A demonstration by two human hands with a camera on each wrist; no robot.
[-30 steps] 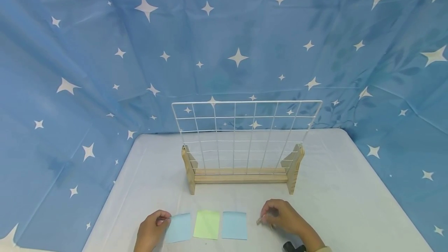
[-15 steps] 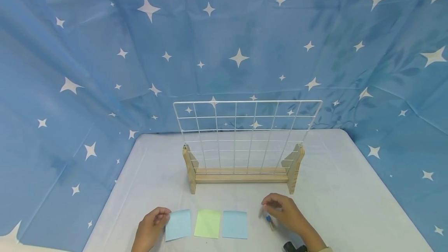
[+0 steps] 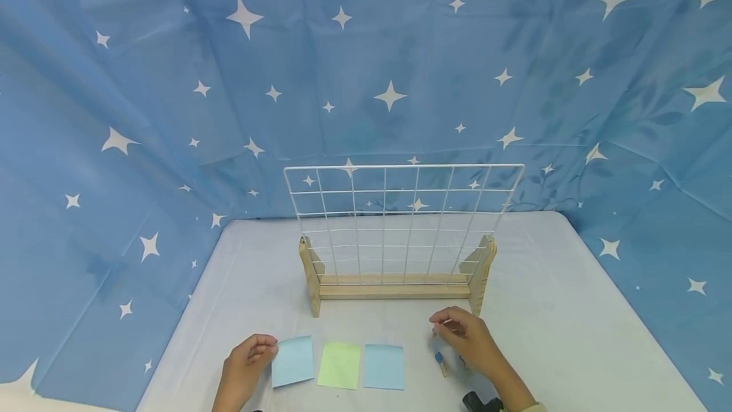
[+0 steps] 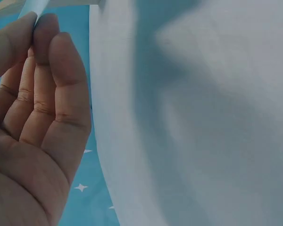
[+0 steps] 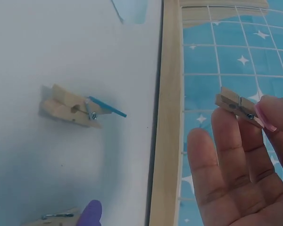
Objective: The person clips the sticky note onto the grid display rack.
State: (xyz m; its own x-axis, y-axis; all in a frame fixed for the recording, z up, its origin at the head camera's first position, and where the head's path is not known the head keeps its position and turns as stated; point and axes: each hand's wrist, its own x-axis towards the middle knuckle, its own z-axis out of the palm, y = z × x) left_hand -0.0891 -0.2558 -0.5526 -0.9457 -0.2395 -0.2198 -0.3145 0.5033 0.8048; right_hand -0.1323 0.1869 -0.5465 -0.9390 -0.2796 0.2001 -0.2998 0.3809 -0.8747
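In the head view, my left hand pinches the upper left corner of a light blue sticky note, which is slightly tilted. Only a sliver of that note shows between thumb and fingertip in the left wrist view. My right hand is above the table, right of the notes. It pinches a small wooden clothespin with a pink piece on it between thumb and fingers. Below lies a clothespin with a blue piece. Another clothespin, with a purple piece, is partly cut off in the right wrist view.
A green sticky note and a second blue sticky note lie side by side. Behind them stands a white wire grid in a wooden base. A black object is by the right wrist. A blue starry curtain surrounds the table.
My right hand has lifted and moved forward with the clothespin, uncovering the blue one on the table. My left hand has raised the blue note slightly and moved it a little forward.
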